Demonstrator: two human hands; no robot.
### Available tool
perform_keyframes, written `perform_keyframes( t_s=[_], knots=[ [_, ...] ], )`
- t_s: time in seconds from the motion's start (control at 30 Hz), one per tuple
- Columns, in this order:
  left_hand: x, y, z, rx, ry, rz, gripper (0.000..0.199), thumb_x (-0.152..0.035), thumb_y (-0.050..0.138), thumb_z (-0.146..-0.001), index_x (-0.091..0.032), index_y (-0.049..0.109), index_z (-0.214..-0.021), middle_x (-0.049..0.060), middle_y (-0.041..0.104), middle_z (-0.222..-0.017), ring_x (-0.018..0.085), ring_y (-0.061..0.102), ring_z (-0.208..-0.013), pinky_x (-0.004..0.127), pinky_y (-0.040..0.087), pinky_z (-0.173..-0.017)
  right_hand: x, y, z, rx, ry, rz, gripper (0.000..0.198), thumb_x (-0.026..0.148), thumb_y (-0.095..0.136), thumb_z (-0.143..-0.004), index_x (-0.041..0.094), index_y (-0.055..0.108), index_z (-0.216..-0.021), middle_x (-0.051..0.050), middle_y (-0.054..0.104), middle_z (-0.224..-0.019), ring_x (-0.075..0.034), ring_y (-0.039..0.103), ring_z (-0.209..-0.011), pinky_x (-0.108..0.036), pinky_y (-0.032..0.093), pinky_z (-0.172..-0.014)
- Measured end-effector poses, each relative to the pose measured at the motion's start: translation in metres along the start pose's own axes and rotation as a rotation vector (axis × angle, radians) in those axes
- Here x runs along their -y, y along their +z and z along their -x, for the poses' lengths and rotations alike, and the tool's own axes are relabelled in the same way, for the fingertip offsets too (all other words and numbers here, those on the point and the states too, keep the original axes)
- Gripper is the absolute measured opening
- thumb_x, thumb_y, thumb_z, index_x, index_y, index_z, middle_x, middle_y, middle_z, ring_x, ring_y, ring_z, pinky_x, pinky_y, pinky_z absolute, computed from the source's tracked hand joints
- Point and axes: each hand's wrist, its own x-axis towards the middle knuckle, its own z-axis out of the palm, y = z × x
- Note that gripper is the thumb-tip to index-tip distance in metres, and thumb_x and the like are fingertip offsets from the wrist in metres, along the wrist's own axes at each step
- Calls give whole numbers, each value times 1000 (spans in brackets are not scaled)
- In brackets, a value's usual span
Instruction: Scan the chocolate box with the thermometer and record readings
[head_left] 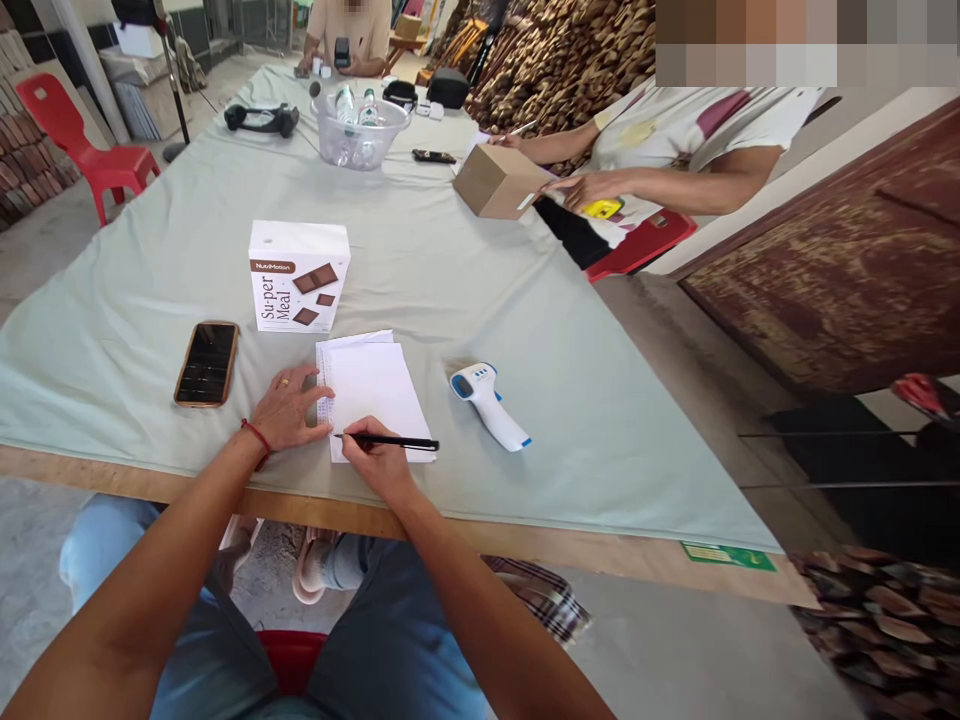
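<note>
A white notepad [371,385] lies on the cloth in front of me. My left hand [289,410] rests with fingers spread on its left edge. In my right hand [376,460] is a black pen [405,442], its tip at the lower left of the page. Behind the pad stands a white box [300,275] marked "Su-per Meal". A phone [207,364] with a dark screen lies left of my left hand. To the right of the pad is a white and blue infrared thermometer [491,405].
A clear plastic basin [360,135] holding bottles stands farther back on the cloth-covered table [525,320]. One person at the right touches a cardboard box [499,182]; another sits at the far end. A red chair [90,150] stands at the left.
</note>
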Motion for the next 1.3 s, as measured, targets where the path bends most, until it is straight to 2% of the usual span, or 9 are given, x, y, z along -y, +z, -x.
perform_keyframes(
  t_s=[0.2,0.47,1.3],
  knots=[
    [-2,-1,0,2,-6,-11,46,-44,71,-74,-22,63,-114,16,44,-138,33,44,-128,51,30,-110,-1,-1,1,21,12,6,9,33,57,-68,24,57,-68,4,55,-55,-13,50,-51,-27,43,-52],
    [-2,0,0,7,-17,1,44,-42,70,-74,-25,62,-114,12,45,-139,32,44,-127,51,29,-111,2,-1,0,16,3,9,10,34,58,-67,24,57,-67,3,56,-55,-14,51,-52,-28,44,-53],
    [-3,-1,0,5,-1,-16,42,-42,67,-77,-24,61,-114,13,46,-137,31,44,-127,50,29,-111,3,-1,1,8,13,29,13,36,56,-67,23,57,-68,3,57,-57,-14,52,-52,-29,43,-54]
  ],
)
